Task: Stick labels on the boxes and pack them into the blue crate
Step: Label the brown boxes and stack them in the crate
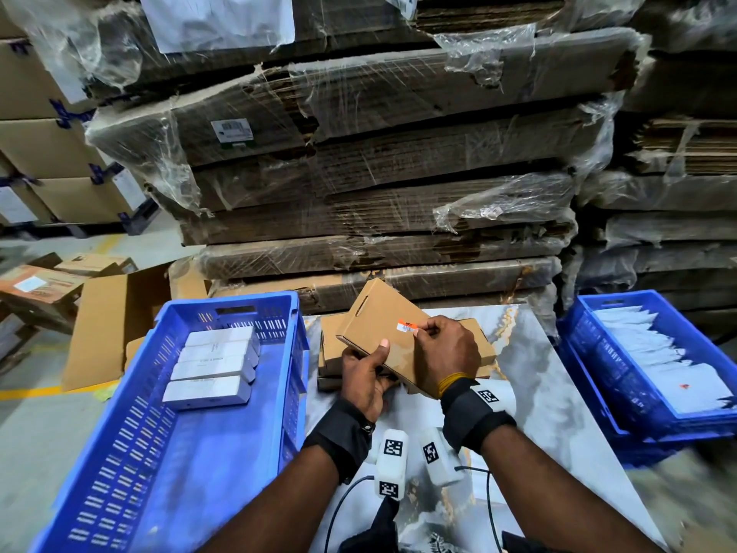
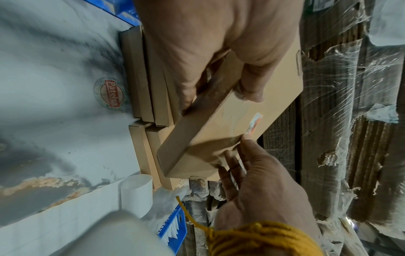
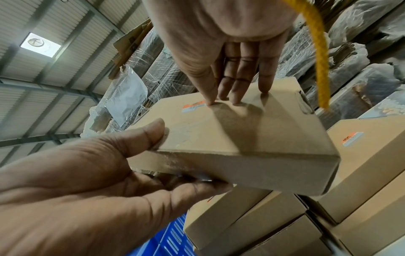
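Observation:
My left hand (image 1: 365, 377) grips a flat brown cardboard box (image 1: 383, 333) by its near end, thumb on top and fingers underneath, and holds it tilted above the table. An orange-and-white label (image 1: 407, 326) lies on the box's top face. My right hand (image 1: 446, 349) presses straight fingertips (image 3: 210, 102) on the label's (image 3: 194, 106) edge. The left wrist view shows the same box (image 2: 230, 124) and label (image 2: 254, 124). The blue crate (image 1: 131, 433) stands at the left, with several white boxes (image 1: 215, 365) lined up at its far end.
A stack of brown boxes (image 1: 331, 353) sits on the marble-patterned table (image 1: 538, 393) under the held box; one (image 3: 361, 155) carries a label. A second blue crate (image 1: 598, 365) with white packets is at the right. Plastic-wrapped flat cardboard (image 1: 379, 173) towers behind. A backing strip (image 2: 136, 194) curls nearby.

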`<state>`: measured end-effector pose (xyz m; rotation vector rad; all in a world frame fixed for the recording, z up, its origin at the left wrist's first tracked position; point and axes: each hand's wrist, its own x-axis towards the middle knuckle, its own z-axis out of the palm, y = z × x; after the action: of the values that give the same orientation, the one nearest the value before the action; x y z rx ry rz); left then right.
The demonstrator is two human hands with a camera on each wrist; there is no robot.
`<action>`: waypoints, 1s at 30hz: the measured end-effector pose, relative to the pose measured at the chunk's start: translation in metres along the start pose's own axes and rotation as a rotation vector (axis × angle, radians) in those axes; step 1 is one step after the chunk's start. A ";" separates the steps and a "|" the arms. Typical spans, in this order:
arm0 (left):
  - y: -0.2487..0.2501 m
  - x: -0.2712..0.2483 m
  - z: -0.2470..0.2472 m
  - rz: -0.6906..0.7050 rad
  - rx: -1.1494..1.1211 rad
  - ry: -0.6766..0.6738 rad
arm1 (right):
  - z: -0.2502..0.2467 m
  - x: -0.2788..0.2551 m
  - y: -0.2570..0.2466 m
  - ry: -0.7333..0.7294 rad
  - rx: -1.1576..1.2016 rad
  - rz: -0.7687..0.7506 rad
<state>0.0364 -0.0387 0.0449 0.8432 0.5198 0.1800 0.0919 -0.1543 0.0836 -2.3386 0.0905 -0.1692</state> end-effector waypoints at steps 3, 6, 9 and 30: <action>-0.001 0.000 -0.001 0.004 -0.002 -0.002 | -0.001 0.001 -0.001 -0.011 -0.003 -0.001; -0.001 0.001 -0.001 0.005 0.006 -0.003 | -0.003 0.003 -0.001 -0.023 -0.006 0.007; -0.001 0.001 -0.001 0.001 0.002 0.002 | -0.005 0.006 -0.001 -0.037 -0.040 -0.007; -0.003 0.008 -0.011 -0.032 0.036 0.029 | 0.006 0.012 0.024 -0.157 0.106 -0.146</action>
<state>0.0373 -0.0307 0.0338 0.8682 0.5646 0.1539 0.1045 -0.1681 0.0634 -2.2440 -0.1628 -0.0604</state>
